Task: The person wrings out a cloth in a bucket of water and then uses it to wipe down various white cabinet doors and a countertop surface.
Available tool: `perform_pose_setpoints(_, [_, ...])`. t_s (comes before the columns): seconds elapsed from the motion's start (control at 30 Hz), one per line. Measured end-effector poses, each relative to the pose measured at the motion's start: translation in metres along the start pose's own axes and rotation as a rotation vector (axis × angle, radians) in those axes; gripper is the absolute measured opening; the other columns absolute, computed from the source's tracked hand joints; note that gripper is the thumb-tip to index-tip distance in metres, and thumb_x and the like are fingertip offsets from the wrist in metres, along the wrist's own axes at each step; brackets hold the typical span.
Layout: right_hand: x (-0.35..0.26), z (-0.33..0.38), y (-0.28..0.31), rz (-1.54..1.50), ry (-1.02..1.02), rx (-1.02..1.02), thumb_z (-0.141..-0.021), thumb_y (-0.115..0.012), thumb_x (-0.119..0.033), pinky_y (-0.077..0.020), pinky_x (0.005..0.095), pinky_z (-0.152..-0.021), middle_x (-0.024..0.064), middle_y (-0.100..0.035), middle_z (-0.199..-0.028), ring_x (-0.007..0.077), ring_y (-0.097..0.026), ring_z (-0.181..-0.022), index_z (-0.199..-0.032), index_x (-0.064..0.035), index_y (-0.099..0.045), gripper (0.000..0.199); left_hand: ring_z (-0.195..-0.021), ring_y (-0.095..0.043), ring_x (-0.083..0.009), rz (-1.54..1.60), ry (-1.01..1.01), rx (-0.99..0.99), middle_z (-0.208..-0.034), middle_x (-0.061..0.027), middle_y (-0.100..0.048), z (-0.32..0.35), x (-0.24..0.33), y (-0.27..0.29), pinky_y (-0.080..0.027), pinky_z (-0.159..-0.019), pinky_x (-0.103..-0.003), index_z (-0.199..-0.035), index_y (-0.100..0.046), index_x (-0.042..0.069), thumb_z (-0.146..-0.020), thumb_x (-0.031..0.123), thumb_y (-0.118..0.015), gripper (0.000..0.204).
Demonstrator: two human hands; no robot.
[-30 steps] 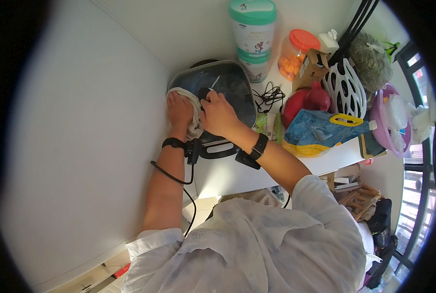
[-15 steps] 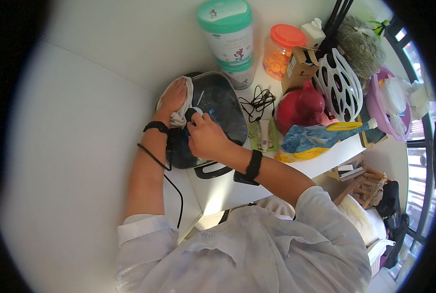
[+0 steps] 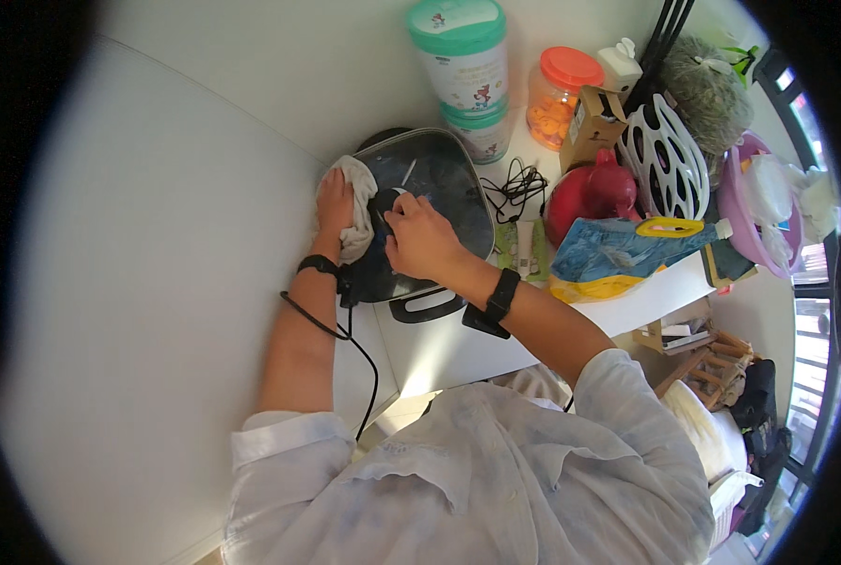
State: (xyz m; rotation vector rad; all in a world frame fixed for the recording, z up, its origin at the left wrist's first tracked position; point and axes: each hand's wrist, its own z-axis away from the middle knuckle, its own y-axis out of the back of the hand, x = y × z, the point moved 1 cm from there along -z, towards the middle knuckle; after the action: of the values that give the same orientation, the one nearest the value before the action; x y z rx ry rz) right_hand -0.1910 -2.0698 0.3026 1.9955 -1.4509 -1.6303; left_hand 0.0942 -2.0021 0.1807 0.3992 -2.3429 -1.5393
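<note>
A black electric pan with a glass lid stands on the white counter against the wall. My left hand presses a pale cloth onto the pan's left rim. My right hand lies over the middle of the lid, its fingers curled around the dark lid knob. Both wrists carry black bands. The pan's handle points toward me. A black cord hangs down from under my left wrist.
Two stacked green-lidded tubs and an orange-lidded jar stand behind the pan. To the right lie a tangled black cable, a red object, a white helmet and a blue bag. A white wall closes the left.
My left hand with the cloth has slid along the pan's left rim. My right hand has stayed near the middle of the lid. The view has shifted.
</note>
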Motion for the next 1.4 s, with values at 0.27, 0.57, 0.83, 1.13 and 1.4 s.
perform_pose_setpoints(0.27, [0.019,0.002,-0.002,0.05,-0.024,0.015,-0.073,-0.062,-0.012,-0.0514,0.0414,-0.079,0.0152,-0.053,-0.103,0.0337,-0.055,-0.093,-0.097,0.0001,-0.066,0.027,-0.13,-0.035,-0.0434,0.144,0.285,-0.009,-0.145,-0.023,-0.038,0.049,0.102,0.045,-0.028,-0.11,-0.046,-0.137,-0.042,-0.004,-0.096,0.023,-0.038,0.049])
perform_pose_setpoints(0.57, [0.012,0.004,-0.01,0.122,-0.061,0.051,-0.078,-0.061,-0.024,-0.0497,0.0436,-0.082,0.0163,-0.056,-0.104,0.0358,-0.055,-0.094,-0.097,0.0003,-0.067,0.032,-0.132,-0.033,-0.0431,-0.037,0.241,0.075,-0.146,-0.0212,-0.036,0.129,0.211,0.074,-0.024,-0.11,-0.051,-0.14,-0.037,-0.003,-0.093,0.021,-0.045,0.053])
perform_pose_setpoints(0.83, [0.013,0.04,0.02,-0.079,-0.029,0.233,-0.086,-0.06,-0.03,-0.0444,0.0442,-0.092,0.0234,-0.057,-0.119,0.039,-0.054,-0.108,-0.121,0.0021,-0.057,0.047,-0.137,-0.029,-0.0376,0.06,0.032,-0.202,-0.146,-0.0158,-0.037,0.094,0.279,0.059,-0.024,-0.11,-0.05,-0.143,-0.035,0.0,-0.088,0.035,-0.051,0.067])
perform_pose_setpoints(1.13, [0.054,0.126,0.061,-0.23,-0.197,0.362,-0.086,-0.06,-0.02,-0.0431,0.0447,-0.094,0.0225,-0.057,-0.121,0.0396,-0.054,-0.109,-0.121,0.0045,-0.055,0.043,-0.139,-0.026,-0.0361,-0.17,0.167,-0.038,-0.151,-0.0135,-0.032,-0.003,0.28,0.025,-0.018,-0.113,-0.047,-0.142,-0.036,-0.002,-0.088,0.028,-0.045,0.062])
perform_pose_setpoints(1.4, [0.086,0.15,0.03,-0.03,-0.353,0.102,-0.085,-0.058,-0.012,-0.0374,0.0426,-0.105,0.0261,-0.049,-0.132,0.0401,-0.046,-0.123,-0.129,0.0075,-0.046,0.05,-0.138,-0.026,-0.0374,-0.199,0.348,-0.076,-0.15,-0.0177,-0.031,-0.041,0.278,0.019,-0.016,-0.114,-0.045,-0.141,-0.036,-0.003,-0.087,0.029,-0.047,0.064])
